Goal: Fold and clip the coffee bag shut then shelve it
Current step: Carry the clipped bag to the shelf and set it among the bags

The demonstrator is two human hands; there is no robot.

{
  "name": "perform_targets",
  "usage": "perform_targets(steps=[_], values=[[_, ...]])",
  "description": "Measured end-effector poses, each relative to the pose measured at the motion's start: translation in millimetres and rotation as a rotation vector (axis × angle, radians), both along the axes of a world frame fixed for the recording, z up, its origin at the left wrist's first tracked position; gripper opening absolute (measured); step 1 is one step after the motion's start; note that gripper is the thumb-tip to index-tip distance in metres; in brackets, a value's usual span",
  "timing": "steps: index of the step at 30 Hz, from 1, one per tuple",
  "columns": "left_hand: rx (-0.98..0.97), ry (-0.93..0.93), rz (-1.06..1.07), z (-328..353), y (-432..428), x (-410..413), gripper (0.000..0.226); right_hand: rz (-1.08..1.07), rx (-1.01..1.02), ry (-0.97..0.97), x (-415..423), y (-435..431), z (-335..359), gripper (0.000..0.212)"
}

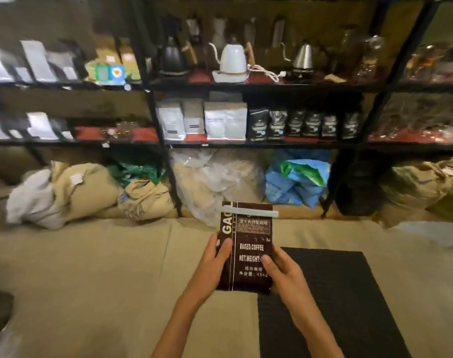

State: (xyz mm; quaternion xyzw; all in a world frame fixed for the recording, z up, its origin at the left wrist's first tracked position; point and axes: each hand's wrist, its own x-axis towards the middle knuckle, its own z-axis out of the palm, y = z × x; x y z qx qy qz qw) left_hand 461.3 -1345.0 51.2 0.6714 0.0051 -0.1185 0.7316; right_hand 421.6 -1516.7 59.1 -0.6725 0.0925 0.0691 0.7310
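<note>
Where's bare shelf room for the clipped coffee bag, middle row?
Both hands hold the coffee bag, clip on. The middle shelf shows bare red patches left of the white bags, beside small glassware. White bags and black bags stand packed. The kettle shelf above is crowded.

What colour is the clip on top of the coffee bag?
The clip is pale mint green, against the dark brown coffee bag; the head view shows it.

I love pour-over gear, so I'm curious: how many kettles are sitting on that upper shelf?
3, side by side on the upper middle shelf: a black kettle on the left, a white kettle in the middle, a steel kettle on the right. Blurry items behind could hide more.
</note>
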Motion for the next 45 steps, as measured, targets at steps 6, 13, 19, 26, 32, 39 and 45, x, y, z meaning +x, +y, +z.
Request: perform_targets(steps=[6,13,19,26,32,39,45], values=[[0.012,0.006,0.337,-6,125,93,0.03,0.299,-0.003,-0.013,150,120,-3,0.035],[-0.028,-0.031,0.466,-8,266,219,0.029,0.419,0.015,-0.022,300,264,-10,0.032],[-0.06,-0.043,0.52,-11,356,323,0.031,0.457,0.029,-0.006,416,355,-18,0.048],[-0.032,-0.029,0.52,-23,491,462,0.045,0.454,0.078,-0.023,559,489,-39,0.037],[-0.026,-0.013,0.564,-23,591,575,0.024,0.519,0.005,-0.026,674,593,-39,0.055],[-0.036,-0.01,0.539,-19,717,653,0.028,0.61,-0.07,-0.027,757,714,-22,0.068],[0.075,0.009,0.292,-43,862,720,0.034,0.5,-0.117,0.041,810,844,-29,0.042]])
